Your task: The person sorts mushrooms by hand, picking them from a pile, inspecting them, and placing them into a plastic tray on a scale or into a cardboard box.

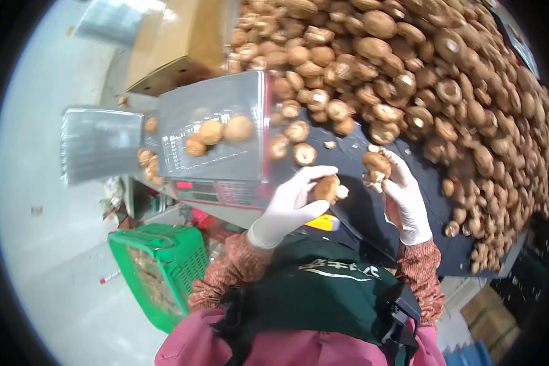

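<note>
My left hand [290, 207], in a white glove, grips a brown mushroom [328, 188] with its pale stem end showing. My right hand [402, 195], also gloved, holds a second brown mushroom [376, 165] just right of the first. Both hands hover over the dark table [360, 213], near the edge of a big heap of mushrooms [445, 91]. To the left stands a scale [216, 194] carrying a clear tray [216, 128] with three mushrooms [216, 134] in it.
A green basket [165, 268] with scraps sits on the floor at lower left. A cardboard box [177, 43] stands behind the scale, and a second clear tray [100, 143] lies to its left. More boxes [488, 317] are at lower right.
</note>
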`<state>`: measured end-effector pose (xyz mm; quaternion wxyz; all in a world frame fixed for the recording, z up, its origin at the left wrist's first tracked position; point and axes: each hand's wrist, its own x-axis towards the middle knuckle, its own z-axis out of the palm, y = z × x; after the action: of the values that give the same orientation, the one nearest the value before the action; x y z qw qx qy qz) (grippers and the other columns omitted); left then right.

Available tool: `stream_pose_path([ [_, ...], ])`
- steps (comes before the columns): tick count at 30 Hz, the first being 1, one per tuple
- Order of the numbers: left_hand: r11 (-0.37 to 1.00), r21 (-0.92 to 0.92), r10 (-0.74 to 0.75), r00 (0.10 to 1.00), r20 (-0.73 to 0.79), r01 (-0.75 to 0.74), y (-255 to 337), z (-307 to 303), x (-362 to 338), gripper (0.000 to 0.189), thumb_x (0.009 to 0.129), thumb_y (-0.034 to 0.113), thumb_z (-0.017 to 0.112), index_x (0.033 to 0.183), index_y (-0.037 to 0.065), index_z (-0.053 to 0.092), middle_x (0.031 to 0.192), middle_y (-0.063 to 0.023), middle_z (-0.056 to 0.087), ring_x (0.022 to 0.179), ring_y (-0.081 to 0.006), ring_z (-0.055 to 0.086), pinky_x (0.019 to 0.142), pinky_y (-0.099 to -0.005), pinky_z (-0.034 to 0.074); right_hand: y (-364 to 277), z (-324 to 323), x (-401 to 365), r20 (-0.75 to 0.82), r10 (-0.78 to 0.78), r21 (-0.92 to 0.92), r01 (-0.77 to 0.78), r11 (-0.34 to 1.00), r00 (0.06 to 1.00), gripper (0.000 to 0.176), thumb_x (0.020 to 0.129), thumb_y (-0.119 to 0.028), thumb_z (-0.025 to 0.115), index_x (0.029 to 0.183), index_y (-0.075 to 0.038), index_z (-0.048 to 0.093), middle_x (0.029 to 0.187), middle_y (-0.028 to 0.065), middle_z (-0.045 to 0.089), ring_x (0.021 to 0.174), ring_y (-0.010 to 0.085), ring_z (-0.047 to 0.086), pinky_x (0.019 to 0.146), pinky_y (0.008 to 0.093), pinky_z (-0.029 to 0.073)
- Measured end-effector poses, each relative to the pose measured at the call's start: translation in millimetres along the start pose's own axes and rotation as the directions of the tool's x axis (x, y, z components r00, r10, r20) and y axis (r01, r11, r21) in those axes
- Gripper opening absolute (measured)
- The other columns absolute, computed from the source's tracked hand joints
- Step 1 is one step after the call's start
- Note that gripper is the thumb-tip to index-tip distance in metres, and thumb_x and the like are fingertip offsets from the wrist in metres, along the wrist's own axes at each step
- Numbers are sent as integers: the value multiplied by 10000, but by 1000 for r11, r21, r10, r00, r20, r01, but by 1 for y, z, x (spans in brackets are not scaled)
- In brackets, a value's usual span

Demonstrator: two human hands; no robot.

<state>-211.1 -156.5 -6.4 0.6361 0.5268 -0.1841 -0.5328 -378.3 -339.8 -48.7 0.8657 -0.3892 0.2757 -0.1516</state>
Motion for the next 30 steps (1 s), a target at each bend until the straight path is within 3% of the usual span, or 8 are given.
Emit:
stream_pose_path([
  [4,753,617,504,804,-316,-229,27,-58,-28,629,796,-18,709,1387,-21,493,1264,-115,591,1183,-201,575,1050,-350,445,1,78,40,144,84,-152,-62,986,986,477,928,-83,659,1374,28,529,1361,114,584,1182,182,592,995,310,482],
  [7,417,907,779,538,-323,-59,39,-108,-41,624,798,9,742,1374,-16,505,1267,-127,597,1163,-230,586,1032,-367,455,24,132,67,288,-125,-410,241,880,949,461,889,-107,698,1322,-19,567,1267,107,626,1147,204,613,975,338,493],
  [10,447,891,803,405,-437,76,42,-149,-50,574,829,6,737,1358,-20,515,1271,-143,594,1163,-256,583,1034,-375,453,51,172,87,471,-436,-543,642,541,767,505,795,-129,761,1264,-74,583,1239,151,609,1123,354,602,1009,423,463],
  [11,434,895,806,399,-438,104,39,-167,-53,537,846,17,730,1342,-19,529,1258,-144,603,1165,-252,581,1036,-372,449,59,182,90,530,-494,-615,713,337,690,548,761,-132,782,1263,-99,567,1241,133,607,1148,337,586,1038,441,435],
  [14,281,935,774,525,-354,217,37,-193,-55,518,850,55,718,1331,-16,540,1240,-180,614,1162,-319,586,1031,-406,444,78,205,105,665,-551,-571,819,60,504,468,754,-129,744,1192,-111,577,1260,125,604,1205,315,563,1085,500,381],
  [17,190,938,725,603,-333,289,35,-203,-56,504,863,40,674,1341,-30,534,1277,-206,607,1199,-345,580,1050,-399,434,101,204,119,758,-467,-592,781,-200,455,345,794,-127,661,1132,-95,598,1260,131,609,1215,319,561,1101,534,370],
  [26,168,938,733,598,-325,303,39,-196,-57,573,815,-9,646,1378,7,538,1345,-176,556,1250,-330,541,1074,-403,413,99,148,73,687,-472,-677,722,-140,553,370,761,-107,683,1127,-123,630,1317,122,601,1271,297,538,1152,569,301],
  [30,65,938,659,691,-297,341,37,-201,-58,603,807,-16,626,1401,19,528,1368,-162,544,1268,-347,522,1104,-427,382,94,110,74,540,-540,-804,585,-104,646,396,765,-42,663,1147,-137,618,1288,112,595,1255,319,526,1135,551,319],
])
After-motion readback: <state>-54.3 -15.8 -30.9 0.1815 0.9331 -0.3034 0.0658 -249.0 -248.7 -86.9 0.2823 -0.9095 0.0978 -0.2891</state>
